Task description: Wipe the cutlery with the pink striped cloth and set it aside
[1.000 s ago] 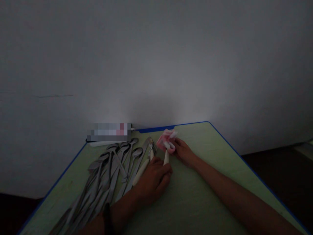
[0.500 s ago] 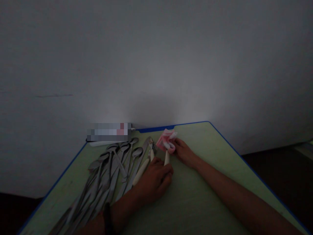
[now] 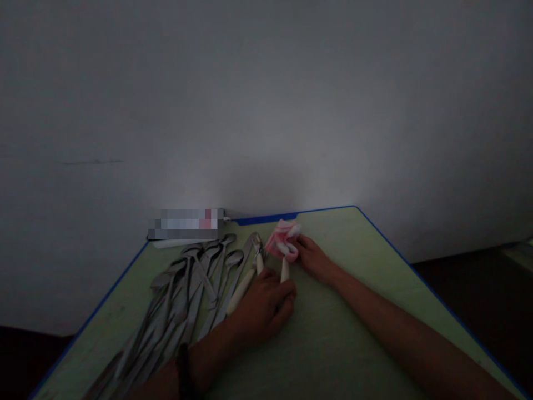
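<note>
Closed around the lower end of a white-handled piece of cutlery is my left hand. That piece's head is hidden inside a pink and white cloth, so its kind does not show. My right hand pinches the cloth around the head from the right side. Just left of the cloth, metal fork heads and a white handle lie partly behind my left hand. A knife with a cream handle rests beside them, close to my left wrist.
Several metal spoons and other long cutlery lie in an overlapping heap along the table's left side. A blurred-out box-like object stands at the back left. The pale green table has a blue edge and meets a grey wall.
Both hands stay almost in place. The cloth's folds have shifted slightly around the cutlery's head, with my left hand still on the handle.
</note>
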Demonstrator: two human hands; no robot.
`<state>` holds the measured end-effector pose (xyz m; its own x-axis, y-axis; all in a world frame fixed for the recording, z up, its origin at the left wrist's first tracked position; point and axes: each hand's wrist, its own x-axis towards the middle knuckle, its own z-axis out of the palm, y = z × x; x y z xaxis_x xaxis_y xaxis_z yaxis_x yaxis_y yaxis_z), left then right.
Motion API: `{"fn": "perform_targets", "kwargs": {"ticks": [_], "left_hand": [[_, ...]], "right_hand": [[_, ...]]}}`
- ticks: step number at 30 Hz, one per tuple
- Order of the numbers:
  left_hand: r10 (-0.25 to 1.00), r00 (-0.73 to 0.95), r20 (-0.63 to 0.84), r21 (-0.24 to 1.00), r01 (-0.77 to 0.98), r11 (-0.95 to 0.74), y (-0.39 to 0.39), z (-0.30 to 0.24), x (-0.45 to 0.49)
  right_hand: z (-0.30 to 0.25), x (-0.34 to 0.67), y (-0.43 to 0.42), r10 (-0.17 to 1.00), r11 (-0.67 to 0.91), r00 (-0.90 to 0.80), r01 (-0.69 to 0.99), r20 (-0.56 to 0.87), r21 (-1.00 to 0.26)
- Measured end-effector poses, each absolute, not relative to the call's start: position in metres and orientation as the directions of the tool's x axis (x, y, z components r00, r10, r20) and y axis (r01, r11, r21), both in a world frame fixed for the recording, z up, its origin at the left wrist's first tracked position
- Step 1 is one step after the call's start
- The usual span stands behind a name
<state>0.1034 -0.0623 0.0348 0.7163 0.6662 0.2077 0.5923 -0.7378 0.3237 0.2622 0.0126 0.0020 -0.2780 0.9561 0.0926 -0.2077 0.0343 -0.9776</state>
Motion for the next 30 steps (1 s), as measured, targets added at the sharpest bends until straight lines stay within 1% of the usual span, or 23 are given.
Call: {"fn": "perform_targets", "kwargs": {"ticks": [7,15,20,23,26,28,30], "left_hand": [[0.661,0.723,0.2,0.312,0.593,-0.743,-0.063,0.035,0.103],[0.657,0.729,0.192,0.314,0.588,-0.745,-0.062,0.033,0.103],[0.669,0.719,0.188,0.345,0.589,-0.731,-0.062,0.035,0.103],[0.687,0.703,0.184,0.403,0.583,-0.705,-0.063,0.037,0.102],[0.737,0.648,0.194,0.509,0.576,-0.64,-0.064,0.035,0.102],[0.805,0.555,0.211,0.591,0.583,-0.557,-0.063,0.032,0.101],[0.875,0.429,0.225,0.669,0.585,-0.459,-0.061,0.03,0.101]], "right_hand": [[0.003,0.262,0.011,0.957,0.052,-0.273,-0.174,0.099,-0.983],[0.004,0.261,0.01,0.96,0.037,-0.265,-0.216,0.095,-0.976],[0.002,0.26,0.01,0.968,-0.025,-0.245,-0.296,0.05,-0.955],[-0.001,0.259,0.012,0.978,-0.096,-0.208,-0.37,-0.018,-0.924],[-0.003,0.257,0.017,0.987,-0.145,-0.139,-0.516,-0.085,-0.844],[-0.002,0.256,0.02,0.989,-0.144,-0.116,-0.597,-0.092,-0.789],[0.0,0.255,0.02,0.992,-0.126,-0.095,-0.643,-0.085,-0.755]]}}
